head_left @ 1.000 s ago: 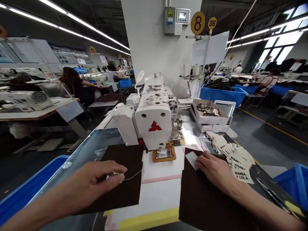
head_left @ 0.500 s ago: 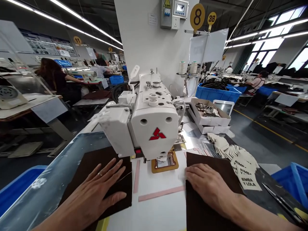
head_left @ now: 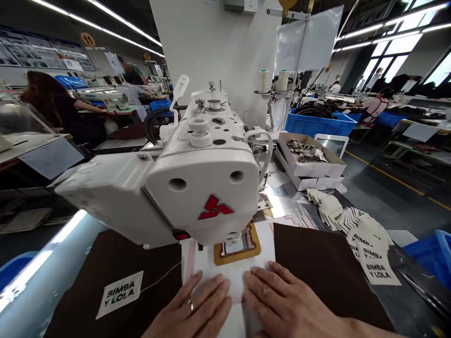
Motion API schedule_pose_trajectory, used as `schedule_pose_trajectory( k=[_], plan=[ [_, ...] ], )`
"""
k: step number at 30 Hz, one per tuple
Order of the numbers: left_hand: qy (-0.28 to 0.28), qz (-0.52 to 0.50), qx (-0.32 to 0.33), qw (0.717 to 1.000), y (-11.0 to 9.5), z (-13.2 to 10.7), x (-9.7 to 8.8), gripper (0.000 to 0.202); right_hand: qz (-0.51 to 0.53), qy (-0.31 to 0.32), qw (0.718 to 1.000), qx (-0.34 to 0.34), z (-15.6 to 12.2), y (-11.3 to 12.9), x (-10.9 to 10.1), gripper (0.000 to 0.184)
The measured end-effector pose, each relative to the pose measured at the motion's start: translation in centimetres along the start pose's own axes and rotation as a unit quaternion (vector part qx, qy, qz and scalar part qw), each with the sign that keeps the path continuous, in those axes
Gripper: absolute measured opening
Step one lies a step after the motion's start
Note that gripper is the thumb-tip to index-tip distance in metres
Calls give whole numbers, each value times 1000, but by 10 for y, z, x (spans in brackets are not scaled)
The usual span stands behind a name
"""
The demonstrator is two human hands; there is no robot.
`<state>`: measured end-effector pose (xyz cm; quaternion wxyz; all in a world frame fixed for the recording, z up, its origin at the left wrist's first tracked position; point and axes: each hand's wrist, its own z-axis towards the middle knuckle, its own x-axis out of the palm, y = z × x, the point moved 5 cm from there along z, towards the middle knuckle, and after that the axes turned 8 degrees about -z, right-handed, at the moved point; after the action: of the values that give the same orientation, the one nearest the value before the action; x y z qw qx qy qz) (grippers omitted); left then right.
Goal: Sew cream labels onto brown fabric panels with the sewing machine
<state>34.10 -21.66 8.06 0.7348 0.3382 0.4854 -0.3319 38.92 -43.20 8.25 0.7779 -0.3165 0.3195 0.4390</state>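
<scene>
My left hand (head_left: 199, 307), with a ring on one finger, lies flat on the white sheet (head_left: 266, 239) in front of the sewing machine (head_left: 207, 183). Beside it my right hand (head_left: 282, 303) is also flat, its fingertips on the same sheet. Both hands are open, fingers stretched, a small gap between them. Just beyond the fingertips, under the machine head, is a yellow-brown clamp frame (head_left: 234, 257). A dark brown fabric piece (head_left: 155, 263) lies left, bearing a cream printed label (head_left: 120, 293) with a loose thread. Another brown piece (head_left: 320, 258) lies right.
Fanned cream labels (head_left: 375, 267) and tweezers-like metal tool (head_left: 423, 291) lie at the right. Behind them stands a white box (head_left: 313, 164) of labels. Blue bins (head_left: 317, 124) stand farther back and at the right edge. Thread cones (head_left: 264, 82) stand behind the machine. Other people work at distant machines.
Both hands have moved inward from the brown pieces to the white sheet. The label on the left piece, earlier covered by my left hand, now shows. My view has moved closer and lower.
</scene>
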Motion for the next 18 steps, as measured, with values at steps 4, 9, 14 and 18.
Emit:
schedule_pose_trajectory(
  k=[4,9,14,18],
  plan=[
    [9,-10,-25,1000,9,6,3,74,20,131,990,-53,-1,-4,16,63],
    [14,-10,-83,996,18,7,3,94,116,211,970,-26,5,-20,22,83],
    [37,20,-83,996,22,13,6,96,137,232,963,23,3,-28,22,88],
    [15,27,-82,996,26,18,3,100,131,234,963,35,2,-29,21,93]
  ],
)
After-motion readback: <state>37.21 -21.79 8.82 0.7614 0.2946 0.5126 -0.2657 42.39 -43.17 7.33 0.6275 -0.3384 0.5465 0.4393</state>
